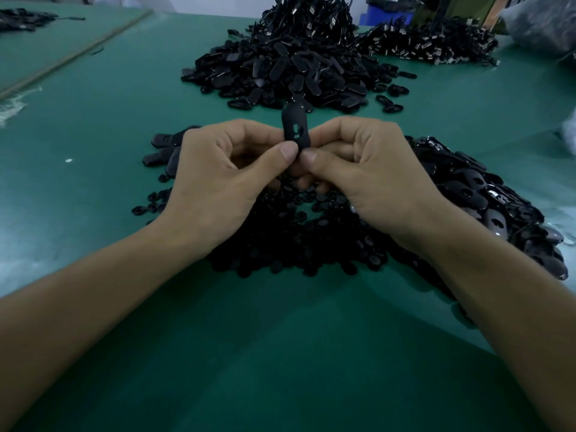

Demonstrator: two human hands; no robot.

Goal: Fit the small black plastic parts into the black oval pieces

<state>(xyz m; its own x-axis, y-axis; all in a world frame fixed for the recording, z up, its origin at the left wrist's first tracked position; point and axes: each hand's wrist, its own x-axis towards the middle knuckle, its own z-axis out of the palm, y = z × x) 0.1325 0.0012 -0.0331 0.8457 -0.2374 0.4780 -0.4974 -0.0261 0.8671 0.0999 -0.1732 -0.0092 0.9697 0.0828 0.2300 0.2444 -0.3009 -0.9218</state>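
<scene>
At the centre of the frame the left hand [224,182] and the right hand [367,182] meet around one black oval piece [294,127]. Each pinches its lower end between thumb and curled fingers, so the piece stands upright with its cut-out facing the camera. This two-sided pinch probably steadies the piece while a thumb presses an insert into the opening. Whether a small part already sits in the cut-out is too dark to tell. The hands work directly over a heap of small black plastic parts [296,241] at lower centre, which keeps the next insert within easy reach. A heap of loose oval pieces [486,201] spreads to the right of it, and a few more ovals [162,152] lie just left of the left hand. Everything rests on a green mat-covered table [93,157]. At upper centre there is a larger mound of oval pieces [280,73], with a tangle of black cords [311,17] piled behind it. A further pile with metallic glints [430,45] lies at the upper right, near a blue container [383,12] and a clear plastic bag [542,23]. A small dark pile [21,20] sits at the upper left.
</scene>
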